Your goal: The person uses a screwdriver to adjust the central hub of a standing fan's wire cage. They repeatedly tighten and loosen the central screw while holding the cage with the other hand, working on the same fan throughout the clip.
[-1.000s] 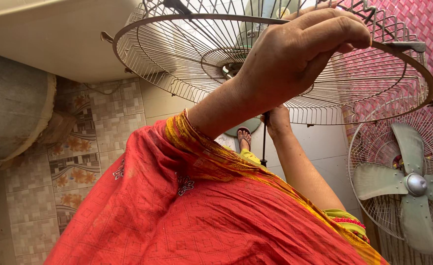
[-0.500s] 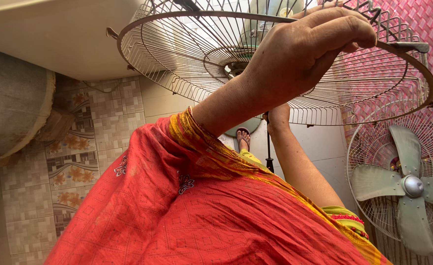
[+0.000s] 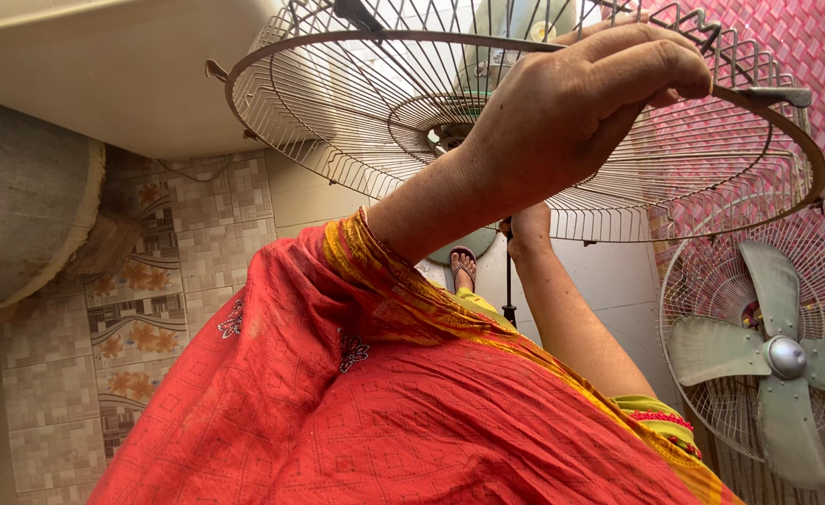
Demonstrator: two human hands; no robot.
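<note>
A round wire fan guard (image 3: 319, 112) is held up in front of me, tilted nearly flat. My left hand (image 3: 581, 103), at the end of a red sleeve, is closed over its far rim at the upper right. Lower down, my right hand (image 3: 528, 229) grips the guard's near rim from below. Through the wires I see a pale green fan base and a thin black rod (image 3: 508, 285) below the guard.
A second fan (image 3: 773, 360) with pale green blades and its rear wire guard stands at the right. A grey cylinder (image 3: 20, 215) lies at the left on patterned floor tiles (image 3: 141, 309). My sandalled foot (image 3: 464, 266) shows beneath. A pink patterned surface (image 3: 819, 65) fills the upper right.
The guard and the view have shifted only slightly. Both hands keep the same hold on the rim.
</note>
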